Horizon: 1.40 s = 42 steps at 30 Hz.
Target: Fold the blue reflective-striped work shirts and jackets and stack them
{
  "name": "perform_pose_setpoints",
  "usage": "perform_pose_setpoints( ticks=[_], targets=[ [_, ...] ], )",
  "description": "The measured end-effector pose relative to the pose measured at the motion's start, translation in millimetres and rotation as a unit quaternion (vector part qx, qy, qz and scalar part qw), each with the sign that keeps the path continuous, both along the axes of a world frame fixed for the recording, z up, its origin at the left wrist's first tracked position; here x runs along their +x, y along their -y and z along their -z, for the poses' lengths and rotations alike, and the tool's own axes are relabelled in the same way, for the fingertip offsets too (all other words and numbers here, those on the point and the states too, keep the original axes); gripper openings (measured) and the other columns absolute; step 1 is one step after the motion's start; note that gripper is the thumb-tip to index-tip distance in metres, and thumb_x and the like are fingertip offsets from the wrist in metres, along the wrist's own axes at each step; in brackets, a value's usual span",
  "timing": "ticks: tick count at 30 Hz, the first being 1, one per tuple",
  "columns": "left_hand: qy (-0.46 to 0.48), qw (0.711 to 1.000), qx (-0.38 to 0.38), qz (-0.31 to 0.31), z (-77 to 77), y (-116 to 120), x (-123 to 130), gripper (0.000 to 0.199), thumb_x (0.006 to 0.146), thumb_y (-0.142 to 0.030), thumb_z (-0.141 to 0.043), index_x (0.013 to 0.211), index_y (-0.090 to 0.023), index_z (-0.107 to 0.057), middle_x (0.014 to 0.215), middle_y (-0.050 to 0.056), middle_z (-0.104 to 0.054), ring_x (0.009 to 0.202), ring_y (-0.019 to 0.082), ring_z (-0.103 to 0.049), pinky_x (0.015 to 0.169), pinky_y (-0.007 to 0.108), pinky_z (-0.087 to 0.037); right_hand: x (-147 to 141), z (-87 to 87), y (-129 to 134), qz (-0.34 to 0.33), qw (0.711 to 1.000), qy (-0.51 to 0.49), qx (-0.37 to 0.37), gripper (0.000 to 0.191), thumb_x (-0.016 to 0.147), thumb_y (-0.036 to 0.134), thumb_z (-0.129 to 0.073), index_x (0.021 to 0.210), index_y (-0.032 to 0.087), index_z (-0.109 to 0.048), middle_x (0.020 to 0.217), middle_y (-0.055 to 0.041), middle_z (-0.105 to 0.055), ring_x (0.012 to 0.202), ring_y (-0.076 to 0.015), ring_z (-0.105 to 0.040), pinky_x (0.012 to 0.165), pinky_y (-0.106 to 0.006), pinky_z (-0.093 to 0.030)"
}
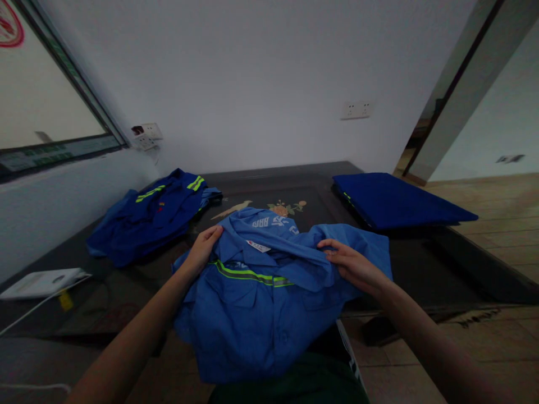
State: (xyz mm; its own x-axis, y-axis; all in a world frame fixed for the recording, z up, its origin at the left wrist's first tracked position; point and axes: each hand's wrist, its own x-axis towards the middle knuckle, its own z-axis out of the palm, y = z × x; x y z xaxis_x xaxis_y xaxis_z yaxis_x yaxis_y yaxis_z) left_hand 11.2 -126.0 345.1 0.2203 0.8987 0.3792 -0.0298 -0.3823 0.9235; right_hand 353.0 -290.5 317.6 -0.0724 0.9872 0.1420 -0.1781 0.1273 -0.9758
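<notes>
A light blue work shirt [248, 331] with a yellow-green reflective stripe lies partly on the dark table and hangs over its near edge. Its collar faces away from me, with a white label inside and white lettering beyond it. My left hand [205, 245] is closed on the cloth at the left of the collar. At the right, my right hand [351, 264] pinches the shirt's fabric between thumb and fingers. The undersides of both grips are hidden.
A crumpled dark blue garment [155, 219] lies at the table's back left, and a folded blue stack [400, 199] at the right. The dark table [252, 182] has a painted flower and bird. At the left sits a white box-like object [40, 282] beside a cable.
</notes>
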Motion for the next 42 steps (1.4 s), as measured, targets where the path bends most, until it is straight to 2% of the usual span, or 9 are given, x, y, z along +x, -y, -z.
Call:
perform_pose_setpoints(
  ticks=[4, 9, 12, 16, 19, 23, 32, 35, 42],
  targets=[
    [-0.086, 0.995, 0.031, 0.035, -7.9, 2.7, -10.7, 0.063, 0.063, -0.075, -0.063, 0.080, -0.015, -0.069, 0.075, 0.006, -0.070, 0.076, 0.023, -0.065, 0.072, 0.031, -0.051, -2.4, -5.7, 4.7, -0.003, 0.995, 0.096, 0.005, 0.032, 0.077, 0.038, -0.067, 0.103, 0.023, -0.057, 0.082, 0.0016, -0.061, 0.068, -0.0117, -0.056, 0.062, -0.024, -0.045],
    [-0.176, 0.975, 0.132, 0.009, -43.2, 5.6, -6.7, 0.067, 0.076, -0.075, -0.046, 0.093, -0.014, -0.070, 0.091, 0.010, -0.071, 0.086, 0.024, -0.065, 0.078, 0.033, -0.050, -15.0, -21.0, -5.6, 0.072, 0.948, 0.286, 0.121, 0.026, 0.083, 0.041, -0.060, 0.101, 0.022, -0.061, 0.082, -0.0011, -0.059, 0.073, -0.0150, -0.057, 0.065, -0.028, -0.045],
    [-0.296, 0.934, 0.198, 0.034, -66.2, 10.1, 14.4, 0.059, 0.076, -0.063, -0.058, 0.112, -0.016, -0.066, 0.103, 0.011, -0.070, 0.090, 0.024, -0.065, 0.080, 0.032, -0.049, -28.3, -27.9, -17.1, 0.096, 0.919, 0.354, 0.148, 0.029, 0.082, 0.035, -0.062, 0.107, 0.020, -0.058, 0.085, -0.0020, -0.060, 0.073, -0.0156, -0.058, 0.067, -0.029, -0.046],
    [-0.459, 0.849, 0.260, 0.027, -82.4, 20.8, 40.1, 0.049, 0.067, -0.043, -0.072, 0.110, -0.020, -0.069, 0.095, 0.008, -0.072, 0.084, 0.025, -0.065, 0.074, 0.030, -0.047, -47.7, -27.0, -20.6, 0.150, 0.844, 0.481, 0.184, 0.039, 0.072, 0.026, -0.075, 0.107, 0.020, -0.059, 0.094, -0.0045, -0.062, 0.084, -0.0191, -0.060, 0.075, -0.033, -0.046],
    [-0.516, 0.808, 0.285, 0.006, -83.7, 29.0, 45.5, 0.032, 0.065, -0.033, -0.075, 0.095, -0.024, -0.073, 0.090, 0.006, -0.072, 0.082, 0.025, -0.065, 0.069, 0.027, -0.045, -54.8, -21.9, -15.1, 0.184, 0.799, 0.532, 0.214, 0.032, 0.073, 0.022, -0.074, 0.102, 0.020, -0.060, 0.103, -0.0062, -0.062, 0.096, -0.0218, -0.059, 0.082, -0.035, -0.045],
    [-0.520, 0.795, 0.309, -0.053, -81.0, 38.2, 40.1, 0.016, 0.062, -0.030, -0.076, 0.076, -0.026, -0.070, 0.075, 0.002, -0.069, 0.074, 0.023, -0.064, 0.063, 0.024, -0.042, -52.1, -18.0, -11.8, 0.220, 0.766, 0.562, 0.221, 0.013, 0.080, 0.020, -0.066, 0.093, 0.021, -0.063, 0.097, -0.0054, -0.064, 0.089, -0.0204, -0.060, 0.077, -0.033, -0.045],
    [-0.471, 0.818, 0.311, -0.112, -91.1, 64.2, 20.0, 0.012, 0.077, -0.035, -0.065, 0.075, -0.023, -0.067, 0.070, 0.001, -0.065, 0.069, 0.021, -0.060, 0.060, 0.023, -0.037, -39.1, -30.3, -14.6, 0.251, 0.806, 0.484, 0.229, 0.005, 0.083, 0.022, -0.061, 0.082, 0.020, -0.065, 0.081, -0.0041, -0.069, 0.074, -0.0187, -0.061, 0.065, -0.029, -0.042],
    [-0.475, 0.809, 0.327, -0.118, -91.2, 69.7, 16.2, 0.019, 0.082, -0.038, -0.058, 0.076, -0.023, -0.066, 0.072, 0.002, -0.066, 0.069, 0.020, -0.059, 0.059, 0.024, -0.036, -36.8, -37.2, -15.2, 0.272, 0.802, 0.481, 0.227, 0.007, 0.084, 0.026, -0.061, 0.080, 0.021, -0.064, 0.074, -0.0025, -0.068, 0.068, -0.0176, -0.060, 0.060, -0.027, -0.038],
    [-0.514, 0.768, 0.365, -0.114, -82.5, 74.2, 15.0, 0.025, 0.089, -0.037, -0.044, 0.091, -0.023, -0.065, 0.094, 0.005, -0.068, 0.084, 0.022, -0.062, 0.071, 0.026, -0.043, -40.0, -44.0, -8.3, 0.327, 0.701, 0.611, 0.172, 0.016, 0.086, 0.037, -0.059, 0.084, 0.023, -0.066, 0.070, -0.0027, -0.067, 0.064, -0.0192, -0.061, 0.052, -0.027, -0.027]
  ],
)
